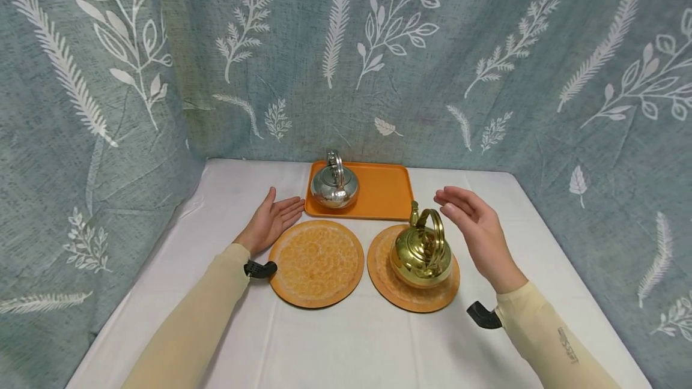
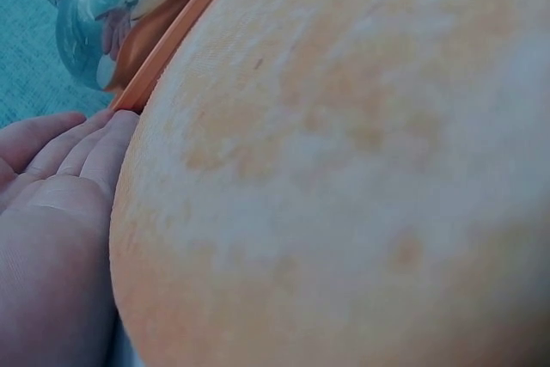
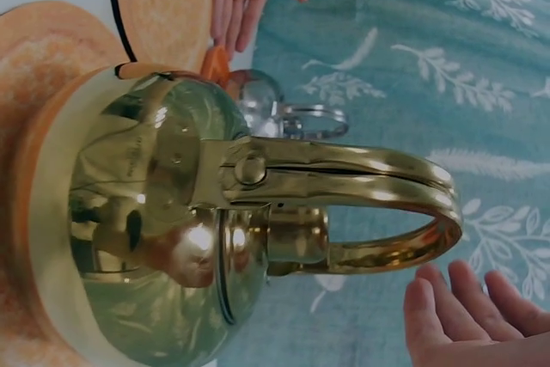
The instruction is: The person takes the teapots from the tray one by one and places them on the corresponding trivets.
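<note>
A shiny gold kettle stands upright on the right round placemat, its arched handle raised. To the right of that handle my right hand is held in the air, fingers extended, with a gap from the metal in the right wrist view. My left hand lies palm up with straight fingers, its fingertips at the left edge of an orange tray. A silver kettle sits on the left part of that tray. Beside my left palm is the left round placemat, with nothing on it.
A white cloth covers the table. Blue-green curtains with white leaf patterns hang behind and at both sides. Both wrists wear black camera mounts, the left one overlapping the left placemat's edge in the head view.
</note>
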Motion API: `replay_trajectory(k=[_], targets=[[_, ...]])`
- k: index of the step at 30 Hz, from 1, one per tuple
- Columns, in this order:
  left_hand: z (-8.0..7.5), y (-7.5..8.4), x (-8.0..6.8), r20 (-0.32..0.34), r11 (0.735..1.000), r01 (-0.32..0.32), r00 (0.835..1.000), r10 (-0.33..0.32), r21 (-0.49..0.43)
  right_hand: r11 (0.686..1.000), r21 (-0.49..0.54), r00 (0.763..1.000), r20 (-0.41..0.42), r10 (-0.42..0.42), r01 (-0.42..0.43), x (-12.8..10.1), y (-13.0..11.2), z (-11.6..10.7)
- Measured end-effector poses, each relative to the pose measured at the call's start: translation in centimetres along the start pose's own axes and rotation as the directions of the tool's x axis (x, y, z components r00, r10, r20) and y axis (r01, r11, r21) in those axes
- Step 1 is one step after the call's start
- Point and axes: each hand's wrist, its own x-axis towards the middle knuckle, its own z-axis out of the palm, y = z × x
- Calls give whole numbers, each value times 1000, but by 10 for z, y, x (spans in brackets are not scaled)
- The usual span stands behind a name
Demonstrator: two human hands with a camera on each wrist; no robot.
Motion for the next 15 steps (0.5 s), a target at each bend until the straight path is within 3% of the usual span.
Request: replay_trajectory(k=[15], targets=[[-2,1,-1,13,1000,-1,1000,2,-19,999,13,999,35,42,-42,15,-11,13]])
